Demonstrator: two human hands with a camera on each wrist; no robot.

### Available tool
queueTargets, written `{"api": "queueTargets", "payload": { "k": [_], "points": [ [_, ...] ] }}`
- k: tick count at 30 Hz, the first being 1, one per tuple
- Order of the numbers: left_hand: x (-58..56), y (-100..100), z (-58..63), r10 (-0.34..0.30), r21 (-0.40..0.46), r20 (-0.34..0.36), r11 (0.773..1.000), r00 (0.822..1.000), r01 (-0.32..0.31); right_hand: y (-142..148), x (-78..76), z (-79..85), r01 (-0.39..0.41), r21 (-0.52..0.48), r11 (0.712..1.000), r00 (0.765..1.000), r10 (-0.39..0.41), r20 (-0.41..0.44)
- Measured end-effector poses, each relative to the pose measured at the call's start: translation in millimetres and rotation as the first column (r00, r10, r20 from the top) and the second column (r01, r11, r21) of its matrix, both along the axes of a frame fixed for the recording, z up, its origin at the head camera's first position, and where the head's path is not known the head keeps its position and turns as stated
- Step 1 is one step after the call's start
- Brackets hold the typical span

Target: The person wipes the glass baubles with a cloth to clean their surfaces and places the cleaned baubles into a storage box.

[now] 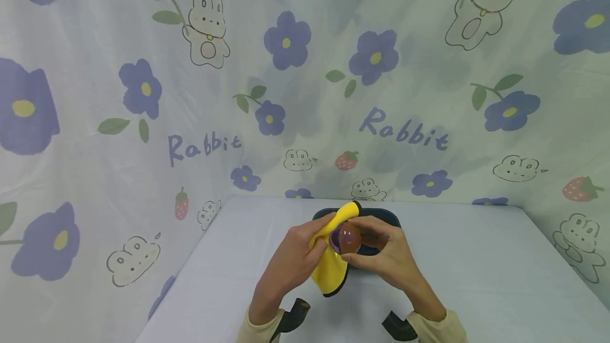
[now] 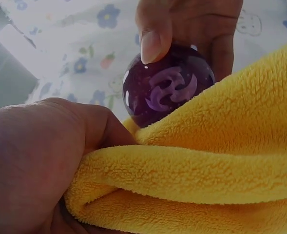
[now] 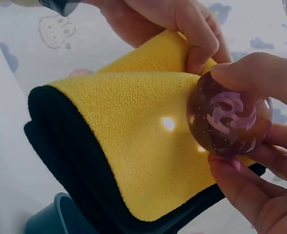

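My left hand grips a folded yellow cloth with a dark edge, fuzzy in the left wrist view. Between the thumb and fingers of my right hand is a glossy, see-through purple ball with a pale swirl emblem inside. The cloth lies right against the ball, overlapping its lower edge in the left wrist view. Both hands are held up close together, over the near side of a dark tub.
Behind the hands, the dark blue-green tub stands on the white table; its rim shows below the cloth in the right wrist view. A curtain printed with rabbits and flowers hangs behind the table. Dark straps with mounts sit at both wrists.
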State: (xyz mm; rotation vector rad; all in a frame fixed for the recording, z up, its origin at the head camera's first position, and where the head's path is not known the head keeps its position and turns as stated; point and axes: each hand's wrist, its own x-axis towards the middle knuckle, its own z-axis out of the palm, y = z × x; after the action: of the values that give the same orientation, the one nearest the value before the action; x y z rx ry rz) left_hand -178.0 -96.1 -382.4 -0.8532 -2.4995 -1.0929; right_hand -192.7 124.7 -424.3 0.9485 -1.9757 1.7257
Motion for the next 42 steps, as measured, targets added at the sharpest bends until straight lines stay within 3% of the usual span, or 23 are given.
{"api": "queueTargets", "payload": {
  "k": [15,25,30,42],
  "points": [
    [2.2,1,1.6,0.017,-0.06,0.05,0.998,0.999,-0.014,2,-1.8,0.1,0.105,-0.076,0.992,0.994,-0.105,0.0],
    [4.5,2,0.5,0.041,-0.064,0.062,0.997,0.997,-0.037,3,-8.3,-2.8,0.077,-0.109,0.991,0.996,-0.073,0.045],
    [6.9,3,1.7,0.051,-0.062,0.07,0.997,0.996,-0.046,3,-9.0,-5.2,0.121,-0.088,0.989,0.991,-0.116,0.061],
    [11.9,4,4.3,0.062,-0.051,-0.036,0.997,0.997,-0.063,3,-15.1,-12.6,0.178,0.001,0.984,0.981,-0.178,0.073]
  ]
}}
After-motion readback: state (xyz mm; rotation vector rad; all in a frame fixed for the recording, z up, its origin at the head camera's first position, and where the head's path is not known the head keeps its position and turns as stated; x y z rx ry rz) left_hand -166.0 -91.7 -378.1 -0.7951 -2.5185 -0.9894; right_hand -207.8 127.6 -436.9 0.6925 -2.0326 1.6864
